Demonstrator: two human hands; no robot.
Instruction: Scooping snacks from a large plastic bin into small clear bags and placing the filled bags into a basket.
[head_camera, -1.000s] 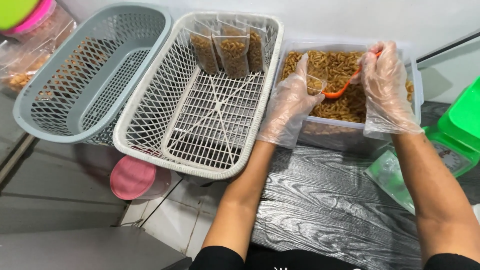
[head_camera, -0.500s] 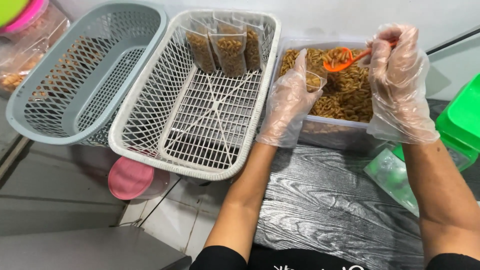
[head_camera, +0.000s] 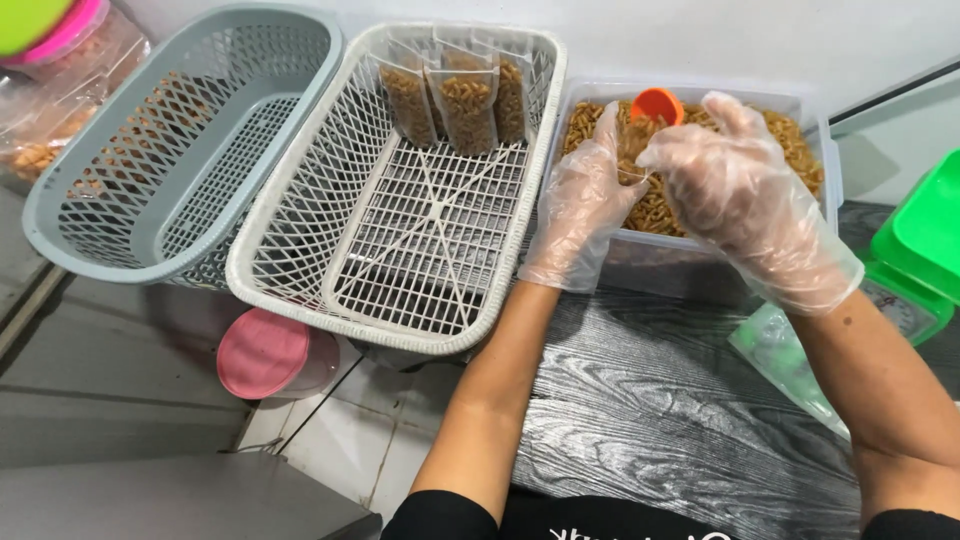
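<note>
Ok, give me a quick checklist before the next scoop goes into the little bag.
1. Gloves on both hands: ok, left hand and right hand are covered.
2. Orange scoop over the clear tub: ok.
3. Small bag held open at the left hand: cannot tell, its mouth is hidden.
4. Snacks left in the tub: ok, plenty.
5. Space in the white basket beside the filled bags: ok.
6. Scale free: cannot tell, it is mostly cut off.
</note>
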